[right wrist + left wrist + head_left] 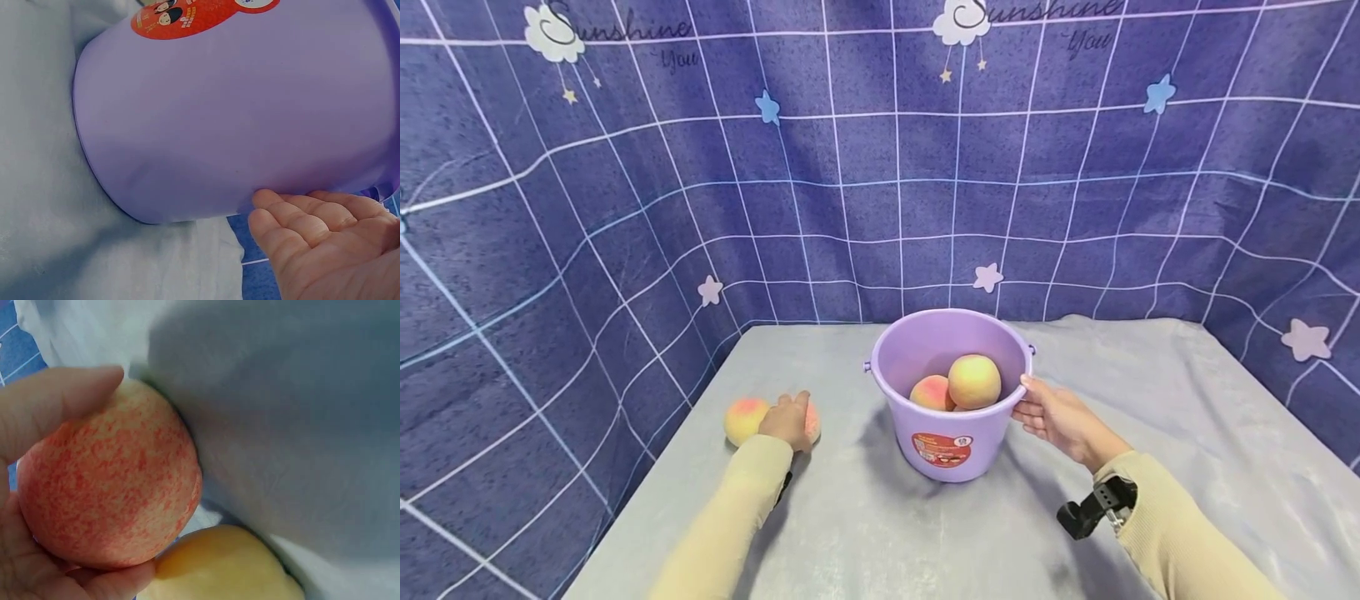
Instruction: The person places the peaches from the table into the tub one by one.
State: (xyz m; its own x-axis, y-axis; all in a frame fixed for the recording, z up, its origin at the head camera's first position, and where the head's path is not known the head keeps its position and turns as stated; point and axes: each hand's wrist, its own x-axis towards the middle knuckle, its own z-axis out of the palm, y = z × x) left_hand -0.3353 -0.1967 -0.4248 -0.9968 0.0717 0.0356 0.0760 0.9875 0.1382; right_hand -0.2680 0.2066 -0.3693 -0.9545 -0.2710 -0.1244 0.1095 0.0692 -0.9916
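My left hand (786,423) grips a red-speckled peach (119,481) on the left of the table, thumb on one side and fingers curled round the other. Close beside it lies a second, yellower peach (743,421), partly seen at the bottom of the left wrist view. In the middle stands a purple bucket (992,437), upright, with a red label (942,450) on its front. Inside are peaches, a yellow one (974,382) and a redder one (931,392) plainly visible. My right hand (1060,417) holds the bucket's right rim, thumb at the edge and fingers against the outer wall.
A grey cloth (850,533) covers the table. Behind and to the left hangs a blue curtain (865,208) with a grid of lines, stars and clouds. Small lugs stick out on both sides of the bucket's rim.
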